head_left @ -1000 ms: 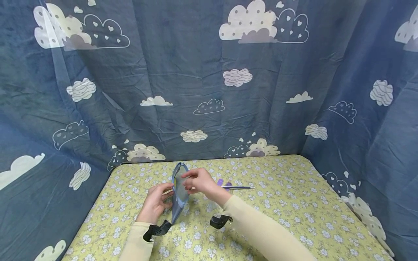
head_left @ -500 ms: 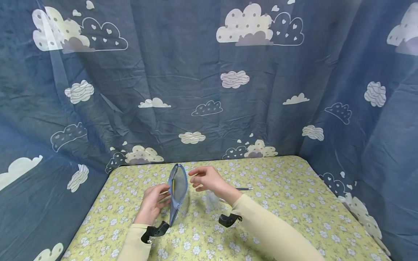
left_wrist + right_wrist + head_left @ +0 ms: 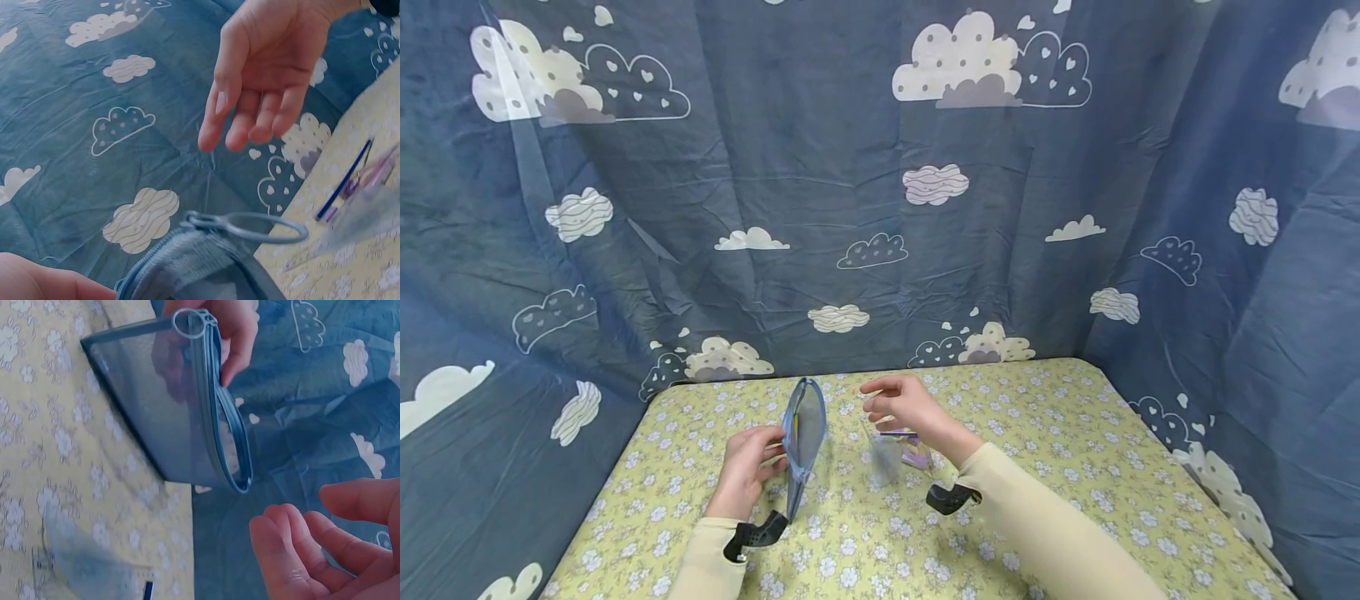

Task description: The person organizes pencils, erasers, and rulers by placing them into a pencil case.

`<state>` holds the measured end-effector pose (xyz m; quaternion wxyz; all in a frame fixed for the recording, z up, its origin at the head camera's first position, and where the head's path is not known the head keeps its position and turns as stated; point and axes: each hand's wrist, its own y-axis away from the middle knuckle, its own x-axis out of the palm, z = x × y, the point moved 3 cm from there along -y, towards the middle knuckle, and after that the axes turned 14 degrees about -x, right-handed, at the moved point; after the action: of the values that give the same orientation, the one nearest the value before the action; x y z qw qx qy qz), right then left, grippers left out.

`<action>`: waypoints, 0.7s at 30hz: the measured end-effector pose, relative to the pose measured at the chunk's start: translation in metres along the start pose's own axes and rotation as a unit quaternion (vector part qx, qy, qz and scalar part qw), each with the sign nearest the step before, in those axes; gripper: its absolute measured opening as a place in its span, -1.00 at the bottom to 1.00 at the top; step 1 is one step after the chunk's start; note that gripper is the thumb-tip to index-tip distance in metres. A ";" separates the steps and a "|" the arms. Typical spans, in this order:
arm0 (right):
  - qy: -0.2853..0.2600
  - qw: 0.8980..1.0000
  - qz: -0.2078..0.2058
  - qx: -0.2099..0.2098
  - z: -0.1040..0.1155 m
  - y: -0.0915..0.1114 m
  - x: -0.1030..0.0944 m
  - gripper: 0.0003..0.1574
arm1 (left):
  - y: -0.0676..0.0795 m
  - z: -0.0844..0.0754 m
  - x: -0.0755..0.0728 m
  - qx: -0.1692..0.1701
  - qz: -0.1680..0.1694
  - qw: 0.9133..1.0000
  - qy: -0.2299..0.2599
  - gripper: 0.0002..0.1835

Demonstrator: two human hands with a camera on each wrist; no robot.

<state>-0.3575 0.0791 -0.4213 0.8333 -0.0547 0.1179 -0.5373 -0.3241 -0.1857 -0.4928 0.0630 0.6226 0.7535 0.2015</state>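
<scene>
Right wrist | translucent pouch (image 3: 150,415) | curved zip (image 3: 213,428) | floral cloth (image 3: 37,425)

Left fingers (image 3: 771,434) hold an open blue pouch (image 3: 810,427), right fingers (image 3: 882,386) hang apart from it, and near these a dark stick (image 3: 895,433) and purple item (image 3: 915,459) lie on the flowered surface (image 3: 1060,450).

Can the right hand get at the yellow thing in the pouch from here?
Likely yes. The pouch gapes open, held by the left hand, and the right hand is empty, with nothing seen between it and the pouch. How deep the yellow thing sits is hard to tell.
</scene>
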 end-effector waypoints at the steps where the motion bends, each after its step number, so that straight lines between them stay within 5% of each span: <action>1: 0.000 1.000 -0.002 0.001 0.000 0.001 -0.002 -0.63 | -0.001 0.001 0.000 0.007 -0.003 1.000 -0.007 -0.72; 7: 0.010 1.000 -0.010 0.012 -0.003 0.007 -0.016 -0.63 | -0.019 0.008 -0.004 0.029 -0.009 0.999 -0.033 -0.78; 13: 0.005 1.000 -0.014 0.017 -0.006 0.012 -0.030 -0.61 | 0.008 -0.009 0.005 0.021 -0.044 0.998 -0.047 -0.80; 21: 0.019 0.999 -0.029 0.029 -0.018 0.016 -0.050 -0.59 | 0.011 -0.010 0.004 0.016 -0.041 0.998 -0.041 -0.89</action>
<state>-0.3674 0.1314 -0.4354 0.8162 -0.0241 0.1167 -0.5654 -0.3187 -0.1822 -0.4793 0.0921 0.6000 0.7783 0.1609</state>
